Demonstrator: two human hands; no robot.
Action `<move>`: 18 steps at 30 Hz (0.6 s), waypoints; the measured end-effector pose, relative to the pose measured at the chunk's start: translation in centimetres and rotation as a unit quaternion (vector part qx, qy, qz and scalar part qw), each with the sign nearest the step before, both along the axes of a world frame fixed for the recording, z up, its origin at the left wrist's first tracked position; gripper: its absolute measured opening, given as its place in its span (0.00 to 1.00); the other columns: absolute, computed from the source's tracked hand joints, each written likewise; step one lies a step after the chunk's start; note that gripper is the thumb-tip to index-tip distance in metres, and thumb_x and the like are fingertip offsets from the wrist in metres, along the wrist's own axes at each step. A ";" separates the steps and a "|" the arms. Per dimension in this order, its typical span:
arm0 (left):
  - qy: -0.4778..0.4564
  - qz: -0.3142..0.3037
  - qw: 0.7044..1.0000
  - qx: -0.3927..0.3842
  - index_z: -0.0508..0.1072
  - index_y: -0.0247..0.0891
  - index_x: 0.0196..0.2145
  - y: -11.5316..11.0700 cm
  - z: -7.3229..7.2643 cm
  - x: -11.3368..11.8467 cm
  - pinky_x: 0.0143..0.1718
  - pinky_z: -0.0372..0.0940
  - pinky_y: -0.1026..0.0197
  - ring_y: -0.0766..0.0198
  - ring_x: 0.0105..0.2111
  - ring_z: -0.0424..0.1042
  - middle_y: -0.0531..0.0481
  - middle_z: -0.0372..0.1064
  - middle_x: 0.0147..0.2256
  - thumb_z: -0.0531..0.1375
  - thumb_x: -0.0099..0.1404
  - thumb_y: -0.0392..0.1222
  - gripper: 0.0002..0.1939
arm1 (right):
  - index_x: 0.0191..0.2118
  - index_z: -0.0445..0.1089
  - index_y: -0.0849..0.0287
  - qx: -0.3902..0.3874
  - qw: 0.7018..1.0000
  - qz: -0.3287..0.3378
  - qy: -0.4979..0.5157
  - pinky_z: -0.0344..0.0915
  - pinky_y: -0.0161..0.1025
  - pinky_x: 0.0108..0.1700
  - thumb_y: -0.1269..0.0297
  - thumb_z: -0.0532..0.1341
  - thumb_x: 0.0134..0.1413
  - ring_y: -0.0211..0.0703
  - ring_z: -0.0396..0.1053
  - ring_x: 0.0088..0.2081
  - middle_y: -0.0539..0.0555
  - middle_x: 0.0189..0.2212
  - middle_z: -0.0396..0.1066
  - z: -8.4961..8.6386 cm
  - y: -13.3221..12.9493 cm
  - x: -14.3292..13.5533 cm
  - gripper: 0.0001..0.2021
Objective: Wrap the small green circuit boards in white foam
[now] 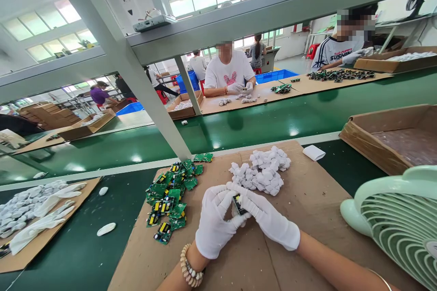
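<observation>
White gloves cover both my hands, which meet over the brown cardboard sheet (300,209). Between them sits a small circuit board (240,204), mostly covered by the fingers. My left hand (215,218) grips it from the left side, thumb below. From the right, my right hand (268,218) closes its fingers on the same board. Just beyond my fingers lies a heap of crumpled white pieces (264,173). To the left is a pile of green circuit boards (170,195) with yellow and black components.
A pale green fan (399,218) stands close on the right, below an open cardboard box (392,145). White gloves (44,223) lie on another cardboard sheet at left. A slanted metal post (153,95) rises ahead. Across the green belt (259,125), a co-worker (230,70) handles small parts.
</observation>
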State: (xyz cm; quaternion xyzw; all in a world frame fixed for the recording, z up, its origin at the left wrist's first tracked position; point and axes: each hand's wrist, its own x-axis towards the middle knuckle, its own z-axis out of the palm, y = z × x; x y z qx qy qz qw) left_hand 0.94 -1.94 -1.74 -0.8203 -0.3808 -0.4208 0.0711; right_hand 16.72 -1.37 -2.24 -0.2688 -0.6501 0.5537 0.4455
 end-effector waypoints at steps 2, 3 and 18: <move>0.004 0.002 1.000 0.001 0.68 0.35 0.42 0.0 0.1 0.0 0.42 0.61 0.56 0.57 0.40 0.65 0.44 0.70 0.39 0.61 0.59 0.49 0.17 | 0.59 0.60 0.56 -0.011 1.000 0.000 0.001 0.49 0.47 0.63 0.48 0.52 0.61 0.49 0.58 0.57 0.55 0.56 0.61 0.1 0.0 0.0 0.25; 0.004 0.002 1.000 0.002 0.68 0.35 0.42 -0.1 0.1 0.0 0.42 0.61 0.56 0.57 0.40 0.65 0.45 0.70 0.39 0.61 0.60 0.48 0.17 | 0.59 0.60 0.56 -0.019 1.000 0.001 0.003 0.49 0.47 0.62 0.48 0.52 0.60 0.49 0.58 0.57 0.56 0.56 0.62 0.1 0.1 -0.1 0.26; 0.018 0.005 0.999 0.038 0.66 0.34 0.45 -0.5 0.2 0.6 0.45 0.60 0.56 0.57 0.43 0.65 0.43 0.70 0.40 0.59 0.62 0.47 0.17 | 0.55 0.65 0.51 -0.098 0.989 -0.040 0.107 0.43 0.47 0.65 0.47 0.55 0.58 0.47 0.54 0.59 0.53 0.56 0.61 -1.2 0.0 -0.9 0.23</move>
